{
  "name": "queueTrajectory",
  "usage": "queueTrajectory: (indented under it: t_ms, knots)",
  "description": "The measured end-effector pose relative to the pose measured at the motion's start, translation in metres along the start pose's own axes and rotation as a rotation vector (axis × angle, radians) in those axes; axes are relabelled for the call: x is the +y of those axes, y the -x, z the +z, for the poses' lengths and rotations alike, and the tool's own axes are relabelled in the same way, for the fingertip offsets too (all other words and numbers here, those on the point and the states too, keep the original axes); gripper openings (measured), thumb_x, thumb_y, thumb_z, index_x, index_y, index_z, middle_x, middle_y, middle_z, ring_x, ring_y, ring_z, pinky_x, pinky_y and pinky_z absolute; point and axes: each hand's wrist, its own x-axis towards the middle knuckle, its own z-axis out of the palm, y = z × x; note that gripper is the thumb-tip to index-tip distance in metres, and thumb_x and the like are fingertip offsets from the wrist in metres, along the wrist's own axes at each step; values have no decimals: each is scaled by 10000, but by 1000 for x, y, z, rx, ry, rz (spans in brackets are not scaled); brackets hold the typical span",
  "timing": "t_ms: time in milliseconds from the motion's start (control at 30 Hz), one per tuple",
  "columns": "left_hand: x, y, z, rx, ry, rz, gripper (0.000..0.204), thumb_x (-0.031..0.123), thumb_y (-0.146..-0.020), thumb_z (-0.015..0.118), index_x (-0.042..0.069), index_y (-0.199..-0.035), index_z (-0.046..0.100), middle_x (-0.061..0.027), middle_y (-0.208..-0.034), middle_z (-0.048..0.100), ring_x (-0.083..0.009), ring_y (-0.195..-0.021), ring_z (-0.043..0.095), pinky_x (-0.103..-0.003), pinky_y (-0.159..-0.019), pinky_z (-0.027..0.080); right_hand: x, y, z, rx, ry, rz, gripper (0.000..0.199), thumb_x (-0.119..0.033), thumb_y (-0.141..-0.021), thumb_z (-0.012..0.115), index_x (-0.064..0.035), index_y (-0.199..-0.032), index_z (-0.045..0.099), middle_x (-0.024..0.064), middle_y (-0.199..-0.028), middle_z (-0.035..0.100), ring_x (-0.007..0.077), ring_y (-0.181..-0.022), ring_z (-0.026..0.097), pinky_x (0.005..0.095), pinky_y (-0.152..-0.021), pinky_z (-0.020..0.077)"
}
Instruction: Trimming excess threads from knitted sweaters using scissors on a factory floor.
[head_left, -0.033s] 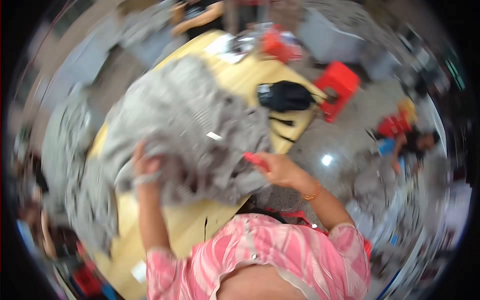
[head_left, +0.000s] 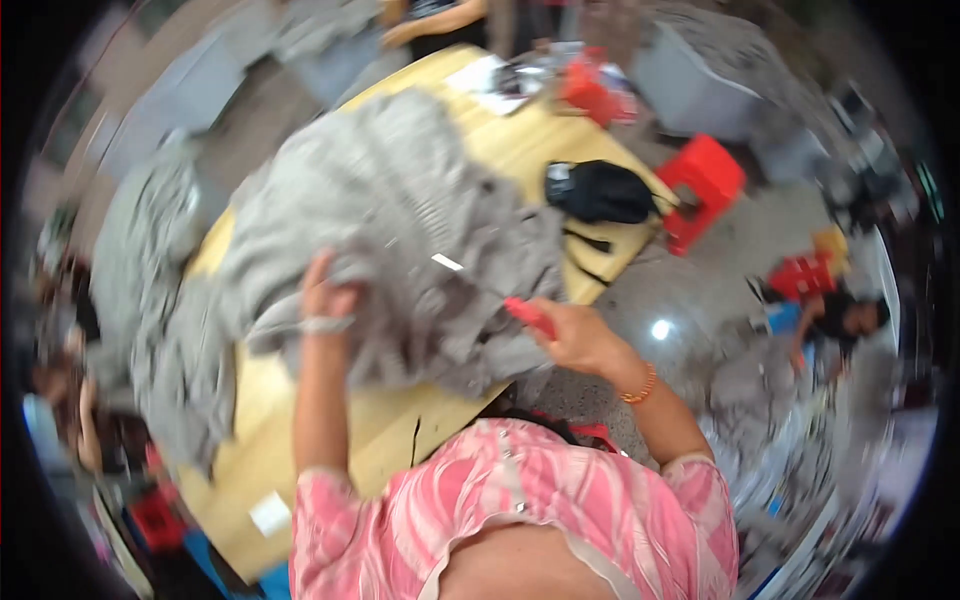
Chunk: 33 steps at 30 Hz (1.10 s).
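- The right hand is wrapped around a red tool handle, which points leftward over the cloth.
- The left hand is at the grey ribbed knit fabric; blur hides whether its fingers grip any.
- That fabric lies heaped between both hands and beyond them, on the yellow table.
- Between the hands, slightly ahead, a small white strip shows against the knit.
- Beyond the right hand, a black bag rests on the table.
- Farther right of that hand, past the table's edge, is a red stool.
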Motion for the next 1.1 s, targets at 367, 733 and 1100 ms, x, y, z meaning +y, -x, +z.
queueTrajectory:
  t_ms: [367, 733, 1100]
  knots:
    - [-42, 11, -22, 22, 69, 27, 241, 173, -932, 527, 79, -1151, 556, -90, -1086, 629, -259, -983, 616, -460, -816, 522, -55, -52, 9, -261, 279, -91, 283, -273, -855, 583, -84, -1052, 508, 212, -813, 644, 428, -829, 615, 521, -760, 450]
    - [-7, 53, -36, 203, -431, -44, 347, 211, -882, 639, 27, -1151, 519, -71, -1035, 621, -155, -900, 614, -312, -819, 508, -36, -62, 20, -231, 65, -229, 301, -134, -848, 603, -66, -1134, 539, 191, -892, 613, 398, -845, 590, 440, -720, 465]
    - [26, 4, -47, 714, -902, 951, 323, 248, -878, 638, -41, -1019, 614, -95, -986, 660, -192, -882, 589, -323, -819, 455, -90, -97, 31, -327, 124, -254, 281, -159, -847, 596, -74, -1105, 526, 205, -815, 626, 425, -784, 596, 475, -694, 462]
